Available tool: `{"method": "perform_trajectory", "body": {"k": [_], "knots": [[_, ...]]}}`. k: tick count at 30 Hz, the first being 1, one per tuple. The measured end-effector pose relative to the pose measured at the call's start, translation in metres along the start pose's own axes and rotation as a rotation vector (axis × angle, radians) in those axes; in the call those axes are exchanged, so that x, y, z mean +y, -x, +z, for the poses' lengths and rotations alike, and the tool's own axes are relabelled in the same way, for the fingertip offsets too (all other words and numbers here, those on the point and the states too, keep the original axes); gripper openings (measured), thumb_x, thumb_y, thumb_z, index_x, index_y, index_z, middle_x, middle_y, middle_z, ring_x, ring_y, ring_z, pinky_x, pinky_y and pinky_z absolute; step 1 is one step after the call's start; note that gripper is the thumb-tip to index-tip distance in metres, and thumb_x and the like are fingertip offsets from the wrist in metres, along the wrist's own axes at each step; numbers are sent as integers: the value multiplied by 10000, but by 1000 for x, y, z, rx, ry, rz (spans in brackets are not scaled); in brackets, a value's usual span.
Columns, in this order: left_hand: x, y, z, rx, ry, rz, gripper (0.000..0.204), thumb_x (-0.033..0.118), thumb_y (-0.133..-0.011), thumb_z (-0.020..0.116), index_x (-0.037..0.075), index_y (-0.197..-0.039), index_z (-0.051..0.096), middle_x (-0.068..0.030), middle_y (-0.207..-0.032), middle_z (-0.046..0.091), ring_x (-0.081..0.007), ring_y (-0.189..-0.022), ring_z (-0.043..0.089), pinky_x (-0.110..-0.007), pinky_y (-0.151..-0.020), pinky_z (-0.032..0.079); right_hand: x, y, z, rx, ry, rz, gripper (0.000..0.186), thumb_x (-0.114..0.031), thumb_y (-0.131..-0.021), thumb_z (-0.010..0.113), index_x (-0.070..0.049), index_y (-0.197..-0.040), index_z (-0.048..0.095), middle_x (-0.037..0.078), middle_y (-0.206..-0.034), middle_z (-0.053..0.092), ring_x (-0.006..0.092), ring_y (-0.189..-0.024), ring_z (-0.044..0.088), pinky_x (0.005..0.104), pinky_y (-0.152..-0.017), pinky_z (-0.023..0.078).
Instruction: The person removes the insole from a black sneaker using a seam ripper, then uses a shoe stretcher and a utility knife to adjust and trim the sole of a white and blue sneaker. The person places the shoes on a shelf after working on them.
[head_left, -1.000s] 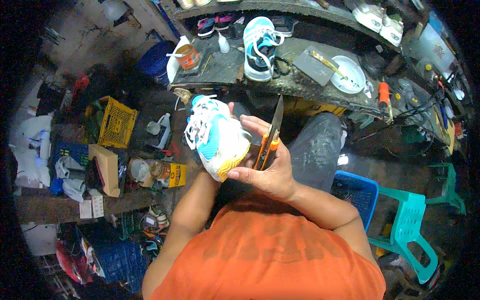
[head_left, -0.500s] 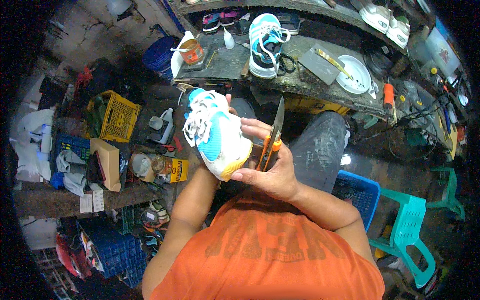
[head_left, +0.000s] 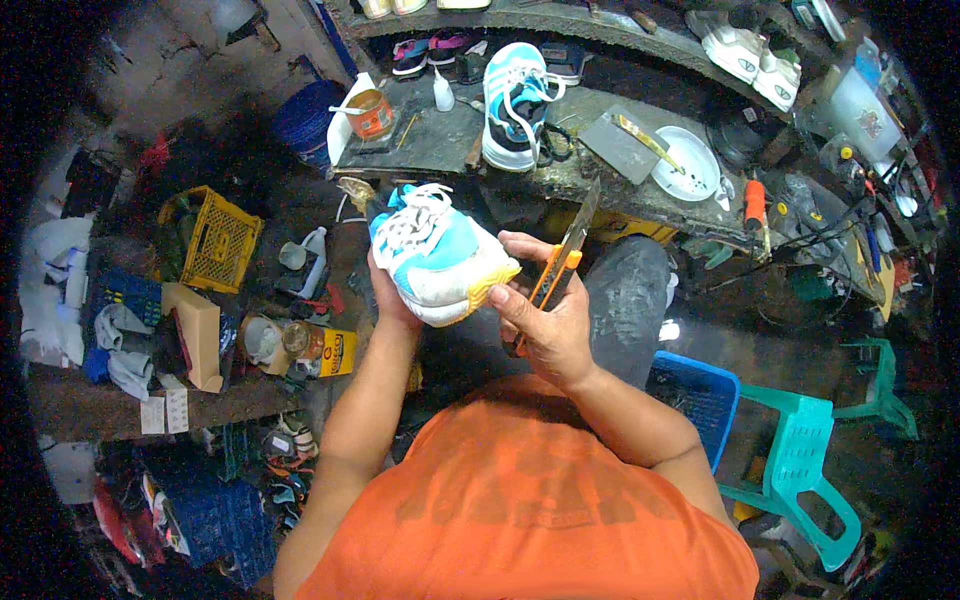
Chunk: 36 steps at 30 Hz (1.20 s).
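Note:
A white and light-blue sneaker [head_left: 440, 255] with white laces and a yellow sole edge is in my left hand [head_left: 393, 295], which wraps round its near left side; most of those fingers are hidden beneath the shoe. My right hand [head_left: 552, 318] is closed on an orange and black utility knife [head_left: 556, 277], its long blade extended and pointing away, up and to the right. The right thumb and fingertips are at the yellow sole's right end. On the bench [head_left: 440, 145] beyond stands a similar blue, white and black sneaker [head_left: 515, 105].
The bench also holds an orange tub [head_left: 371, 115], a white squeeze bottle [head_left: 443, 92], a grey plate [head_left: 617, 143], a white dish [head_left: 690, 165] and an orange-handled tool [head_left: 754, 203]. A yellow crate [head_left: 222, 240] stands left; a blue basket [head_left: 695, 400] and green stool [head_left: 800, 450] stand right.
The held sneaker has tilted, its yellow-soled end swinging up and rightward. My right hand, still with the knife, has moved slightly up, and the blade leans further right. The whole view has shifted a little.

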<state>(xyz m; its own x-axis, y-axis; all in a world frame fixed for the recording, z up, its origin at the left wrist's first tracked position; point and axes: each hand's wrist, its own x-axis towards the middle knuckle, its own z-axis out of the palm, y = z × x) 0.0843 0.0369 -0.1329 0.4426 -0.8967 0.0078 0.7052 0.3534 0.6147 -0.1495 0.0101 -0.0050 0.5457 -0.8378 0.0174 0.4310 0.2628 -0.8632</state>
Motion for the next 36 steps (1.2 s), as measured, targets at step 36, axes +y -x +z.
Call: {"method": "perform_trajectory", "body": {"k": [36], "knots": [[-13, 9, 22, -5, -10, -72, 555, 404, -1027, 504, 35, -1440, 472, -188, -1410, 559, -325, -1273, 572, -440, -1048, 510, 8, 2, 2, -76, 234, -212, 495, -113, -851, 827, -38, -1266, 567, 115, -1333, 525, 65, -679, 573, 217, -530, 468]]}}
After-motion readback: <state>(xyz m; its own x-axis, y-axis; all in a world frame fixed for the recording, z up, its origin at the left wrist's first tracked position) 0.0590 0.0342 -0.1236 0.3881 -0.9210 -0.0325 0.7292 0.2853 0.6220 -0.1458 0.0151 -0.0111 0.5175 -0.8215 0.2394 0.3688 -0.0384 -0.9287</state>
